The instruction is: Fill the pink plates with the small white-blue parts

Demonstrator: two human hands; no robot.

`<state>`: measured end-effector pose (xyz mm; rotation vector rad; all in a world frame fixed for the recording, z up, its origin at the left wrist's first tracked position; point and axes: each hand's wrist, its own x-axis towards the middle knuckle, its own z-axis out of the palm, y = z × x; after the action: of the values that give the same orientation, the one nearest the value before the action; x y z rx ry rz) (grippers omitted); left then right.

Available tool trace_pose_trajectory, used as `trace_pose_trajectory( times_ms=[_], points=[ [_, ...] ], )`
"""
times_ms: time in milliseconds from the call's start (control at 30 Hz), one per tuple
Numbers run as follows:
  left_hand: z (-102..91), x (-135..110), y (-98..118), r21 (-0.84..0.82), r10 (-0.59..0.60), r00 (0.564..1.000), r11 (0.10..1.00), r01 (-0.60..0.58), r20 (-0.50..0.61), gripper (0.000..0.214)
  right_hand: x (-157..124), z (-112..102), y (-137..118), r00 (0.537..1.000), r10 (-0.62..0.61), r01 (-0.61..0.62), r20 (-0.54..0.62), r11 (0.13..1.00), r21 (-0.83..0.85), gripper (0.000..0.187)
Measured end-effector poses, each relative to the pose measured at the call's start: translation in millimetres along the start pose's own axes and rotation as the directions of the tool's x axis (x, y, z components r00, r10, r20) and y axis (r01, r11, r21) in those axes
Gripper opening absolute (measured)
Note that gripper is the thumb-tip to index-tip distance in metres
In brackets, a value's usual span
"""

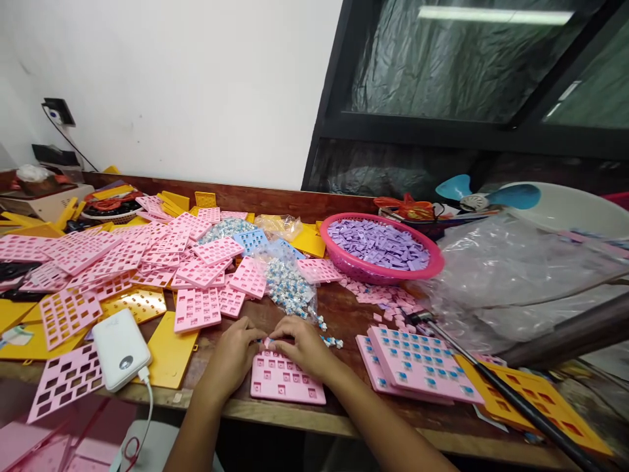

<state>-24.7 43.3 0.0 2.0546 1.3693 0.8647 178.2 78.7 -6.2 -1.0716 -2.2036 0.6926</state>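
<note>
A pink grid plate with square holes lies flat at the table's front edge. My left hand rests at its far left corner with fingers curled. My right hand sits over its far edge, fingers bent and pinched toward the left hand. Between the fingertips a small pink piece shows, too small to name. Just beyond the hands, a clear bag of small blue-and-white parts spills a few onto the wood.
Stacked pink plates filled with blue parts lie to the right. A pink basket of purple pieces stands behind. Several empty pink plates and yellow plates cover the left. A white power bank lies front left; plastic bags right.
</note>
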Motion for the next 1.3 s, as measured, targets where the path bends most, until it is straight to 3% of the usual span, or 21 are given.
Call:
trace_pose_trajectory(
  times_ms=[267,433,533,600,700,767,833,933,1033,1300],
  points=[
    [3.0,3,-3,-0.041,-0.066,0.995,0.997,0.064,-0.068,0.013,-6,-1,-9,0.997,-0.073,0.076,0.018,0.956,-0.283,0.012],
    [4.2,4,-2,-0.052,-0.095,0.992,0.994,0.091,-0.088,0.009,-11,6,-15,0.981,-0.171,0.191,0.087,0.821,-0.538,0.018],
    [4.4,4,-3,-0.077,-0.090,0.992,0.994,0.083,-0.092,0.007,-12,3,-17,0.972,-0.215,0.231,0.094,0.810,-0.539,0.018],
    [4.9,5,-5,-0.126,-0.090,0.993,0.989,0.081,-0.072,0.005,-11,-6,-15,0.981,-0.192,0.186,0.035,0.865,-0.466,0.016],
    [5.9,6,-8,-0.176,-0.103,0.994,0.980,0.094,-0.043,0.008,-7,-32,-8,0.982,-0.037,-0.041,-0.186,0.918,-0.395,0.016],
    [6.8,5,-10,-0.175,-0.112,0.993,0.979,0.103,-0.043,0.010,-8,-49,-3,0.931,0.107,-0.256,-0.349,0.873,-0.415,0.018],
    [7.9,3,-10,-0.164,-0.104,0.994,0.982,0.096,-0.044,0.012,-10,-61,2,0.881,0.226,-0.420,-0.415,0.777,-0.469,0.022],
    [9.8,1,-8,-0.127,-0.071,0.996,0.990,0.064,-0.053,0.014,-14,-65,10,0.858,0.387,-0.514,-0.338,0.665,-0.542,0.031],
    [11.7,1,-5,-0.061,-0.027,0.998,0.998,0.023,-0.062,0.014,-14,-60,19,0.842,0.475,-0.530,-0.255,0.645,-0.550,0.025],
    [14.8,6,-5,0.057,-0.010,0.997,0.998,0.015,-0.075,0.014,-14,-62,25,0.853,0.434,-0.522,-0.290,0.704,-0.481,0.023]
  ],
)
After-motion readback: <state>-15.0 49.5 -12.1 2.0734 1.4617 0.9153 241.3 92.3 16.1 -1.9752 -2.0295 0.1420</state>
